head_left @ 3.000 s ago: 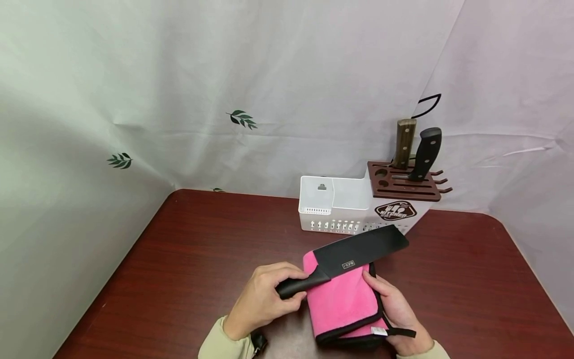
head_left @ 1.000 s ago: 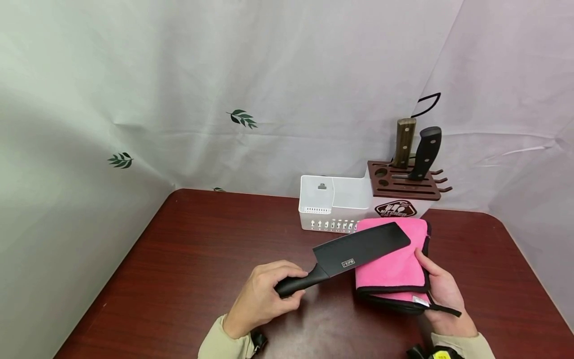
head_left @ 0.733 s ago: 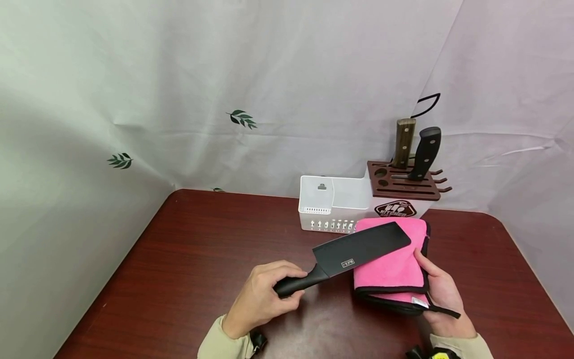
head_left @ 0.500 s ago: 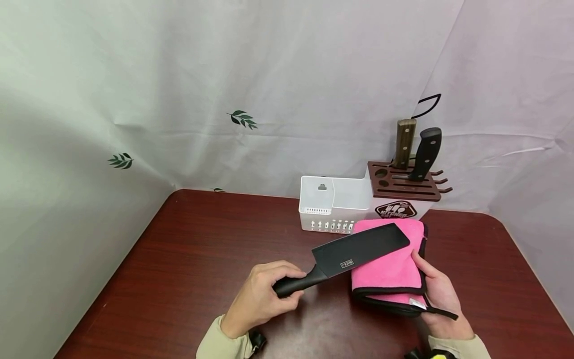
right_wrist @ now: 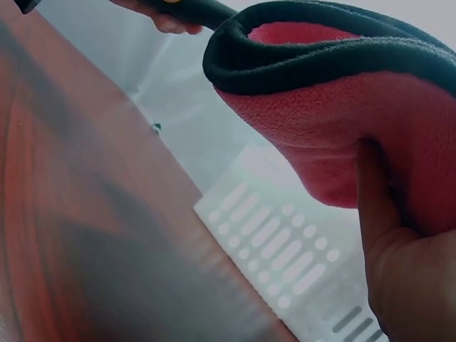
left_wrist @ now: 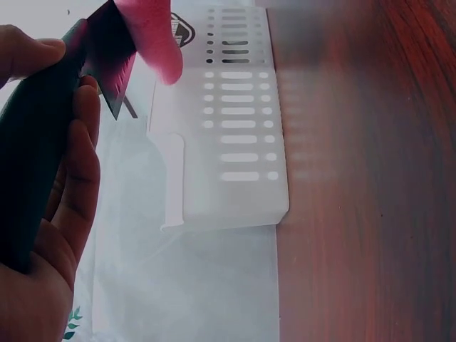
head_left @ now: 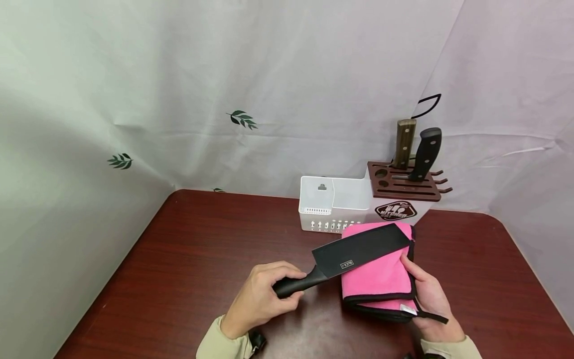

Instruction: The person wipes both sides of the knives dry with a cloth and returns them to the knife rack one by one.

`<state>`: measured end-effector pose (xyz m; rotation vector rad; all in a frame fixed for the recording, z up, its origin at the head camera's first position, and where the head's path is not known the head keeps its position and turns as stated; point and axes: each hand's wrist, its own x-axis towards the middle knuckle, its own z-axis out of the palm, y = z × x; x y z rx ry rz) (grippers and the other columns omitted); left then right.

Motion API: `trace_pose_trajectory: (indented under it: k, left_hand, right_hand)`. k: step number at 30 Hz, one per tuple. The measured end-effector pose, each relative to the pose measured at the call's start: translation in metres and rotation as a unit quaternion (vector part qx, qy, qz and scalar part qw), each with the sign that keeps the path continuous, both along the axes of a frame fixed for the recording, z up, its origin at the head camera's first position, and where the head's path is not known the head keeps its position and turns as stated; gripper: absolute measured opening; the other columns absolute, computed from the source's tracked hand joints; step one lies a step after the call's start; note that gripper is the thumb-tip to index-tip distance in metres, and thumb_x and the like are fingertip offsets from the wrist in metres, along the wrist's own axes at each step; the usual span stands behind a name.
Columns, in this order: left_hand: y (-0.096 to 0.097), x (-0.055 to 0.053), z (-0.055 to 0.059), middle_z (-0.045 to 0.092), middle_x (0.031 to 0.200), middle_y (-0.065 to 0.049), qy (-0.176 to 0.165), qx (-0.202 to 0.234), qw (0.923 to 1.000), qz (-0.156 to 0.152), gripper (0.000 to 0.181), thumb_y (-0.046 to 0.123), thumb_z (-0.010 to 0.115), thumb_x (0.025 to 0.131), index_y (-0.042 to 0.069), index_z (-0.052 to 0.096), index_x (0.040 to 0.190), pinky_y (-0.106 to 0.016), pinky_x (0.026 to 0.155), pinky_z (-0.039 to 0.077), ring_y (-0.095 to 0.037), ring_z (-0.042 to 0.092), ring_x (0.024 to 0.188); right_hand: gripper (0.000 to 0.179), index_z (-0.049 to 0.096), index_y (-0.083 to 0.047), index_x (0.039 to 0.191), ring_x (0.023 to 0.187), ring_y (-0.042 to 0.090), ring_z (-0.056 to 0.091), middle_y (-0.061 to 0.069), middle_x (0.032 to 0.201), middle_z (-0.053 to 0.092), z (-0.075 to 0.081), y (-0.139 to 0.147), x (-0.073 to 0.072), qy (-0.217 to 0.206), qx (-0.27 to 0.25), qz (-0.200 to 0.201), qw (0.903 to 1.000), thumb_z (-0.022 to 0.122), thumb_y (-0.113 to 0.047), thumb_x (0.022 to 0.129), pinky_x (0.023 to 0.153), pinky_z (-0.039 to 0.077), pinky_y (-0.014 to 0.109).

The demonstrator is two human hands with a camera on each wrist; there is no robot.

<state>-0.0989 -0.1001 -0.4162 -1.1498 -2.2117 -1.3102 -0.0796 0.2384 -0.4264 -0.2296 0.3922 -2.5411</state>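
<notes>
In the head view a black cleaver (head_left: 365, 249) is held with its blade pointing right and slightly up. My left hand (head_left: 262, 295) grips its black handle (left_wrist: 32, 149), thumb and fingers closing round it. A folded pink towel (head_left: 374, 279) with black edging lies behind and under the blade's right part. My right hand (head_left: 431, 301) holds the towel by its right edge, thumb on top and the other fingers hidden beneath. From the right wrist view, the towel (right_wrist: 313, 121) is raised above the table, with a finger pressing its underside.
A white perforated kitchen holder (head_left: 341, 214) stands at the table's back right. Its brown slotted top (head_left: 399, 192) bears a wooden-handled knife (head_left: 404, 144) and a black-handled knife (head_left: 426, 152). The dark red table (head_left: 202, 239) meets pale curtains (head_left: 269, 75) behind.
Three seconds ago the towel lay near the cleaver's handle; by one second ago it was at the blade's tip. Since then my right hand has brought it leftward along the blade. The cleaver barely moves.
</notes>
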Motion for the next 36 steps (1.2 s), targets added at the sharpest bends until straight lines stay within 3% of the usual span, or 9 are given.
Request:
trace_pose_trajectory:
  k: [11,36]
  left_hand:
    - [0.001,0.001,-0.001,0.073,0.099,0.003,-0.006,0.002,1.0,-0.004,0.037,-0.003,0.081,0.071,0.013,0.075,0.104,-0.018,0.079,0.054,-0.006,0.068,0.088]
    - [0.006,0.002,-0.001,0.072,0.101,0.003,0.007,-0.001,1.0,-0.004,0.036,-0.001,0.081,0.072,0.014,0.074,0.104,-0.018,0.082,0.054,-0.005,0.068,0.091]
  right_hand:
    - [0.06,0.061,-0.013,0.134,0.121,0.026,0.061,0.011,0.131,0.065,-0.004,-0.019,0.004,-0.005,0.022,0.034,0.9992,0.01,-0.033,0.112,0.107,0.046,0.042]
    - [0.047,0.062,-0.018,0.126,0.112,0.022,0.066,0.006,0.124,0.069,-0.007,-0.047,0.012,-0.019,0.087,0.037,0.9953,0.019,-0.03,0.113,0.099,0.051,0.041]
